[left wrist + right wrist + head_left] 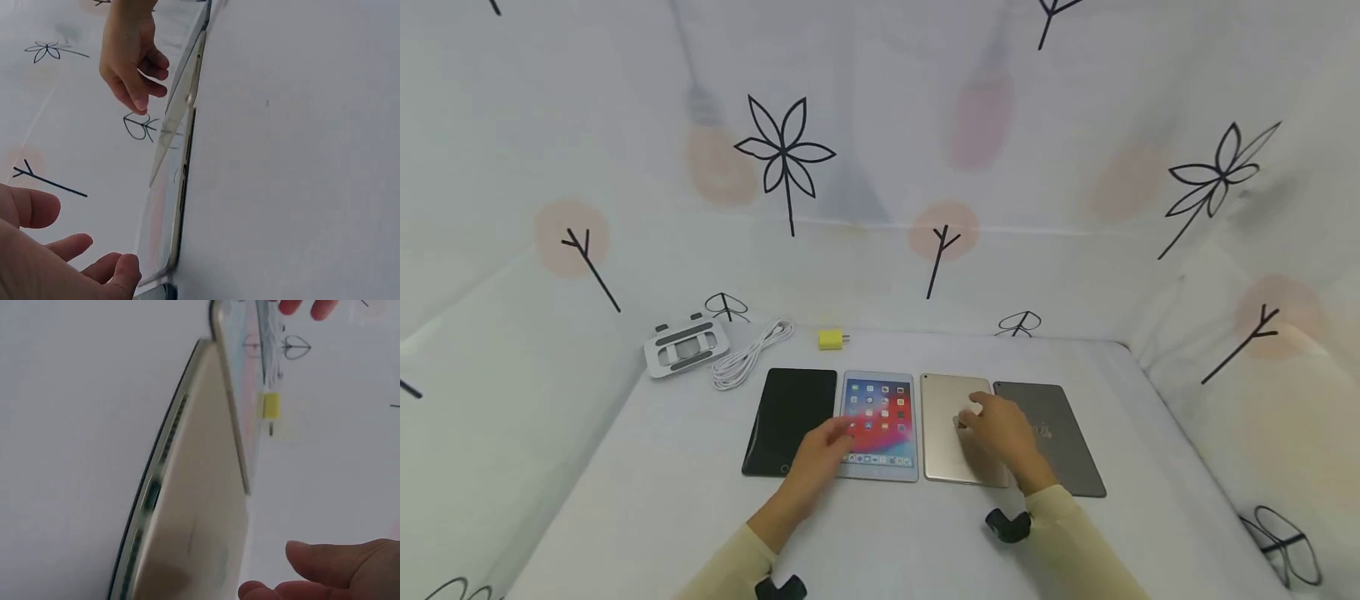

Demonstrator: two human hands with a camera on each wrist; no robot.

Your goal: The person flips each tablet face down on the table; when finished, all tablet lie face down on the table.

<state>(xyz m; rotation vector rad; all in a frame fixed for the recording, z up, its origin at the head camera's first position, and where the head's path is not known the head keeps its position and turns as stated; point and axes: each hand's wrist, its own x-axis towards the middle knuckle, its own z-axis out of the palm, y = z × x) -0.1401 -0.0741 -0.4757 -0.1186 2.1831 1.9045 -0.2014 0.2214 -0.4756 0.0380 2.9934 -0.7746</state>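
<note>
Four tablets lie side by side on the white table. My left hand [817, 460] is over the seam between the black tablet [793, 408] and the white tablet [880, 471] with its lit home screen. In the left wrist view, that hand's fingers are apart with nothing between them. Above the gold tablet [947, 458], lying back side up, hovers my right hand [1006, 429], its fingers loosely bent and holding nothing. The dark grey tablet [1063, 417], also back up, sits partly under the right hand in the head view.
Toward the back left stand a white stand-like holder [685, 346] and a coiled white cable [748, 357]. A yellow plug adapter [831, 339] lies behind the tablets. Patterned white fabric [865, 275] encloses the table at the back and sides.
</note>
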